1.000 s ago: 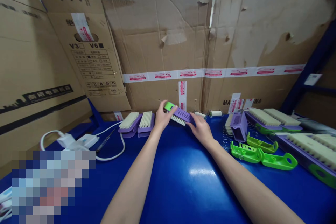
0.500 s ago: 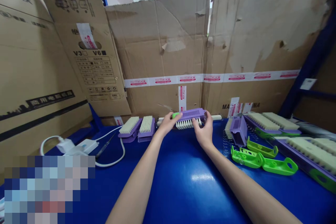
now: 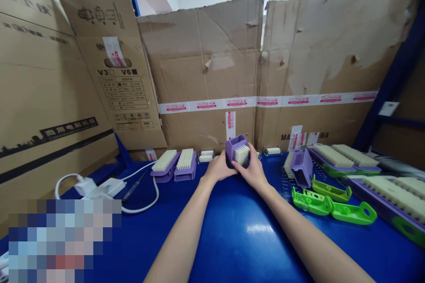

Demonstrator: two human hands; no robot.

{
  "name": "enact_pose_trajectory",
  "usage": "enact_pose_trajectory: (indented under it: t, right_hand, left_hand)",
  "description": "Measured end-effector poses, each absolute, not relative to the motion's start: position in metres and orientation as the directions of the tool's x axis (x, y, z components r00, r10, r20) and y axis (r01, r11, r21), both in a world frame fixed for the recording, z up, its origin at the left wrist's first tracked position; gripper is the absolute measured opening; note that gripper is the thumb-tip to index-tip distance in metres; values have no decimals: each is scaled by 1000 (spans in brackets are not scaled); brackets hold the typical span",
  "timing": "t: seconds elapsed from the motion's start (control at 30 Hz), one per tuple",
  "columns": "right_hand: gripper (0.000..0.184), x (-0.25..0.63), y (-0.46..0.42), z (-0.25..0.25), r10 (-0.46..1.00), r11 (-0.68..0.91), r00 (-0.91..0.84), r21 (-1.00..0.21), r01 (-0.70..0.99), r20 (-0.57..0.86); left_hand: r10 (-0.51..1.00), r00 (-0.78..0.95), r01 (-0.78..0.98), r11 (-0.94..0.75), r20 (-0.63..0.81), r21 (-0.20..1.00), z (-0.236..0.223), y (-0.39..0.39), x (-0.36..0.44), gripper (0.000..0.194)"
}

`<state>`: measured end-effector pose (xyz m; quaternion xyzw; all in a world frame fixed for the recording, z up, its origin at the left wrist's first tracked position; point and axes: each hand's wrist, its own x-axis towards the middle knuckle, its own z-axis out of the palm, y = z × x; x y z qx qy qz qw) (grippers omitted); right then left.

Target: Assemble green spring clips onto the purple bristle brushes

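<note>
Both my hands hold one purple brush head (image 3: 236,142) with cream bristles, raised over the blue table in the middle. My left hand (image 3: 217,169) grips its left and lower side. My right hand (image 3: 254,169) closes on its right side, with the thumb near the bristles. The brush is turned end-on, and an open hollow end shows at its top. Two more purple brushes, a left one (image 3: 164,162) and a right one (image 3: 186,164), lie bristles up to the left of my hands.
A purple brush (image 3: 303,168) stands on its side at the right, by green plastic covers (image 3: 353,212). Bigger brush pieces (image 3: 392,190) lie farther right. White rollers (image 3: 206,155) rest at the back. A power strip (image 3: 111,185) with white cable and a screwdriver (image 3: 133,190) lie left. Cardboard (image 3: 206,75) walls the back.
The brush has turned from lengthwise across my view to end-on. My hands have come closer together around it, and the green part at its left end no longer shows.
</note>
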<state>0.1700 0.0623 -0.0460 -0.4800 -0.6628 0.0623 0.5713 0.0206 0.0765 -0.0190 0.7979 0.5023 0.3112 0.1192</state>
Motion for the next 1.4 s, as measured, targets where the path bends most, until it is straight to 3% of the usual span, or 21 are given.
enact_pose_trajectory:
  t: [0.1,0.23,0.4,0.67,1.1,1.27,1.4]
  right_hand:
    - [88,173,61,-47,787,487,75,-692,533,612]
    - [91,170,52,-45,734,531,-43,-533,659,678]
    - [86,167,45,-40,640,543,-73,-384,747,765]
    - [63,166,46,-41,541,541,-129,-226,810,831]
    - [61,164,46,-41,620,489,-130,-251,836,774]
    - [49,165,47,-43,632,489,-169,-220,844,756]
    - [36,165,48,-44,724,409,-186,-196,891,664]
  left_hand:
    - [847,285,782,-476,448,402,-28,78,13,58]
    - [786,346,764,-553,512,333,-37,82,2,53]
    - [753,402,734,-605,521,307,-38,84,0,57]
    - [723,428,765,-609,543,208,-37,82,-1,65]
    - [633,471,761,-644,614,80,-37,81,1,67]
    - [631,490,768,-639,602,44,-37,82,1,67]
    - [643,459,800,-599,613,28,-37,83,1,65]
